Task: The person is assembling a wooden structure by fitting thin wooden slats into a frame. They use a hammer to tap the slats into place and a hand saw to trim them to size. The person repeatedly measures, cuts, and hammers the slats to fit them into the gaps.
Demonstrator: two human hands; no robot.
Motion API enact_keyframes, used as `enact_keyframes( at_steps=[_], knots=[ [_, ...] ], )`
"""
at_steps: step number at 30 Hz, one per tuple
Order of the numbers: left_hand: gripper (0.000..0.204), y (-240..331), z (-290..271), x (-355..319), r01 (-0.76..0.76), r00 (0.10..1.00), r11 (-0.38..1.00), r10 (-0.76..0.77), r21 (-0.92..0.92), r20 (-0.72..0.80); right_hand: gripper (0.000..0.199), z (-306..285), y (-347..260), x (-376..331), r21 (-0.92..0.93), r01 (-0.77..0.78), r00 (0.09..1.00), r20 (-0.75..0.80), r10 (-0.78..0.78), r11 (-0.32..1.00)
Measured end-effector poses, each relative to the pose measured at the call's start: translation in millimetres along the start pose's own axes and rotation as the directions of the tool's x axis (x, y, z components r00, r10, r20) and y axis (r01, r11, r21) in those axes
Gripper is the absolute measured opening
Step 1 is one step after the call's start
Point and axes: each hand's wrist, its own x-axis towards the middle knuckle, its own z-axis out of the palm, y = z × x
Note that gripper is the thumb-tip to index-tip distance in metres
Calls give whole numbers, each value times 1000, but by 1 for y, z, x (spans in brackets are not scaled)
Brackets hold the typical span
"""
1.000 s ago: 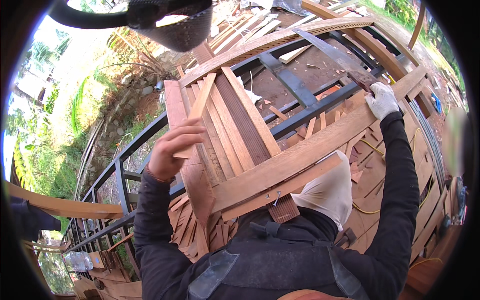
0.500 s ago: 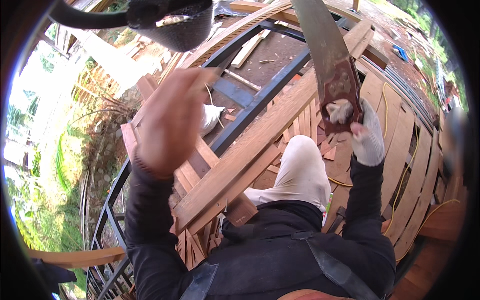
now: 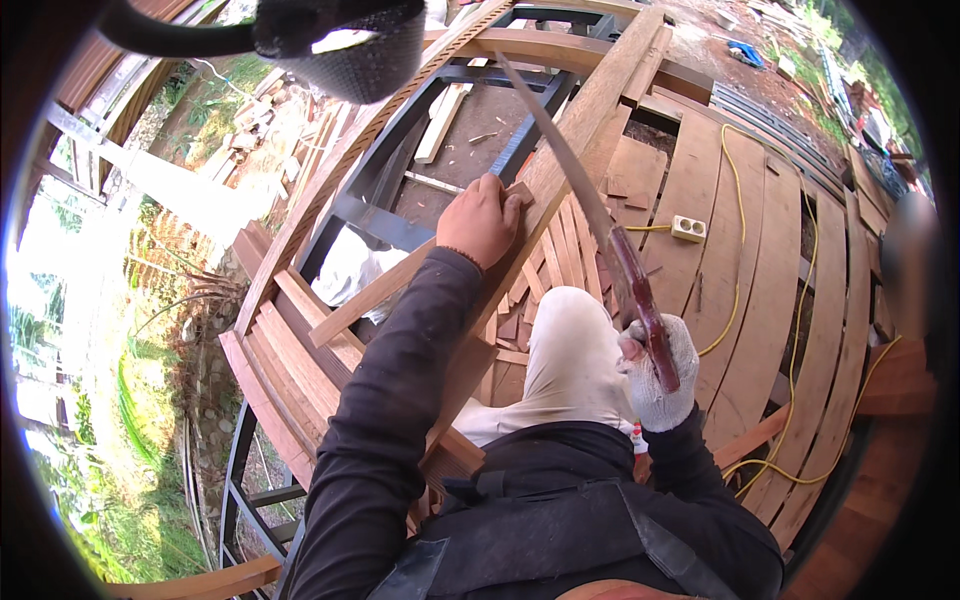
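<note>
My bare left hand (image 3: 478, 225) is closed over a narrow wooden strip (image 3: 375, 292). The strip slants across a long thick plank (image 3: 570, 160), and its short end shows just past my fingers. In my right hand (image 3: 665, 375), which wears a white knitted glove, is a handsaw (image 3: 575, 170) held by its dark red-brown handle. The saw's blade is seen nearly edge-on and points up and to the left, over the plank. From this angle I cannot tell whether the blade touches the wood.
Stacked boards (image 3: 295, 365) lie at the left. A dark metal frame (image 3: 345, 205) stands beyond the plank. To the right, a slatted wooden deck (image 3: 730, 280) carries a yellow cord (image 3: 738, 200) and a white power socket block (image 3: 688, 229). Wood offcuts (image 3: 560, 250) lie near my knee.
My left hand has come down from the air onto the strip at the plank. My right hand has lowered toward me, turning the saw from broadside to nearly edge-on.
</note>
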Motion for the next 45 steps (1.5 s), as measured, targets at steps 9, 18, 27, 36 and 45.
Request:
enact_keyframes(
  at_steps=[9,18,27,36,45],
  knots=[
    [40,7,-43,-8,31,991,986,-51,162,125,27,4,9,0,-36,152,988,-22,-153,988],
    [50,-92,-185,-139,359,920,900,-297,247,-254,34,37,-5,19,157,202,928,286,-241,967],
    [50,-248,-233,-373,877,478,416,-807,241,-346,33,153,-79,7,164,31,457,875,-160,986],
    [54,-267,-212,-395,921,390,369,-890,129,-238,29,237,-104,-30,157,245,210,955,-211,957],
    [71,-261,-210,-390,928,363,322,-895,186,-261,38,225,-119,-30,145,350,169,962,-215,926]
  ],
)
